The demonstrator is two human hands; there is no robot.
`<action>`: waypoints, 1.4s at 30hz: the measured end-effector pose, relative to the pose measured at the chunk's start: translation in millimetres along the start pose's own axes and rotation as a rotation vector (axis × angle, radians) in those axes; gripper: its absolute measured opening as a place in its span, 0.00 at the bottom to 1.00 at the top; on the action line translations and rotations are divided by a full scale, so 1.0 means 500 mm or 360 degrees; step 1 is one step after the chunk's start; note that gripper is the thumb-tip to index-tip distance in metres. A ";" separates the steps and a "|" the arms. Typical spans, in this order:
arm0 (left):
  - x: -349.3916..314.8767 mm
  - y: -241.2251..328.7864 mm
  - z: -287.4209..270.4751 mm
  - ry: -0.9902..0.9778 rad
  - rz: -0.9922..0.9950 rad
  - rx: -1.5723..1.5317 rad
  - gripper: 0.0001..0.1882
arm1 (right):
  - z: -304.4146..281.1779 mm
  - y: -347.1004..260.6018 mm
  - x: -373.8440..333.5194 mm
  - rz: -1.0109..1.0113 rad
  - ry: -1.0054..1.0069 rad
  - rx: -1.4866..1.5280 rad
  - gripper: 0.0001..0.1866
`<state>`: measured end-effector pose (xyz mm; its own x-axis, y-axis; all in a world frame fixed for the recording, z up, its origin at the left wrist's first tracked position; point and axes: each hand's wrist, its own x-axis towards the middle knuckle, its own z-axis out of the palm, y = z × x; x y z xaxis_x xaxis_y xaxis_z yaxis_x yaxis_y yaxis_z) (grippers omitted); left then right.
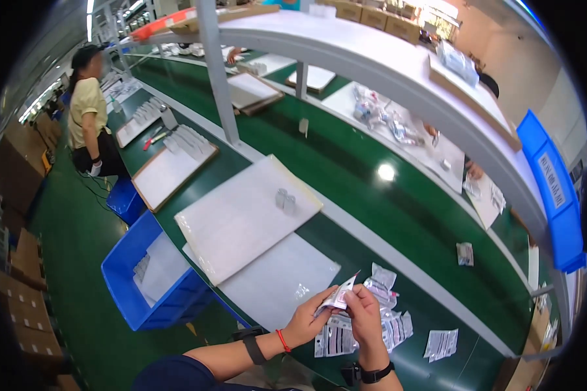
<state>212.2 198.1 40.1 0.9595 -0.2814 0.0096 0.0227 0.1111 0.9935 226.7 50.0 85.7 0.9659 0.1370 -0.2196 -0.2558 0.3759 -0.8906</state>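
Observation:
Between both hands, low in the middle of the head view, is a small white printed packet (339, 298), tilted upward above the bench. My left hand (306, 320) grips its left side with the fingers closed. On the packet's right side, my right hand (366, 314) pinches it between thumb and fingers. Several silvery printed packets (334, 344) lie under and beside my hands, some overlapping. Another printed packet (441, 345) lies apart on the green bench to the right. What is inside the held packet cannot be made out.
A white-covered board (244, 218) bears small clear pieces (285, 201), overlapping a white sheet (277, 274). A blue bin (127, 287) stands left of the bench. Beyond runs a green conveyor (346, 169) carrying a packet (464, 254), under a grey frame (213, 72). A person (88, 117) stands far left.

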 end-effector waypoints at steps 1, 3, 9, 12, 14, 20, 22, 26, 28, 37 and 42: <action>0.001 0.003 -0.005 0.0018 0.0040 0.0005 0.27 | 0.006 -0.007 0.006 -0.0097 0.0032 -0.0105 0.04; 0.004 0.003 -0.016 0.0090 -0.0056 -0.0112 0.23 | 0.019 -0.036 0.021 -0.0485 -0.0115 -0.0639 0.04; 0.008 0.003 -0.054 0.0069 -0.0494 -0.1149 0.18 | 0.029 -0.062 0.042 -0.1169 -0.0399 -0.1741 0.10; 0.009 0.000 -0.074 -0.0241 -0.0503 -0.0537 0.21 | 0.016 -0.037 0.050 -0.1151 -0.0297 -0.1762 0.09; 0.000 0.017 -0.063 -0.0213 -0.0547 -0.0582 0.20 | 0.013 -0.022 0.045 -0.1117 -0.0238 -0.1772 0.09; -0.015 0.003 -0.032 0.0262 -0.0456 -0.0780 0.18 | 0.016 0.011 0.052 -0.1175 0.0064 -0.1709 0.06; 0.008 -0.005 -0.053 0.0324 -0.0615 -0.0872 0.17 | -0.002 0.033 0.062 -0.1126 0.0121 -0.1711 0.06; 0.011 -0.007 -0.070 0.0356 -0.0614 -0.0603 0.14 | -0.012 0.027 0.036 -0.1047 0.0092 -0.1653 0.07; 0.020 0.000 -0.072 0.0361 -0.0645 -0.0649 0.14 | -0.009 0.031 0.036 -0.0941 0.0118 -0.1625 0.07; 0.029 -0.009 -0.064 0.0309 -0.0507 -0.0608 0.12 | -0.023 0.058 0.063 -0.1032 -0.0005 -0.1729 0.12; 0.030 -0.002 -0.057 0.0245 -0.0448 -0.0237 0.12 | -0.022 0.060 0.064 -0.1044 0.0011 -0.1823 0.12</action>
<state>234.3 220.8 35.9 0.9405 -0.1754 -0.2909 0.3223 0.1904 0.9273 250.2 55.5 47.7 0.8979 0.2219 0.3802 0.4317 -0.6135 -0.6612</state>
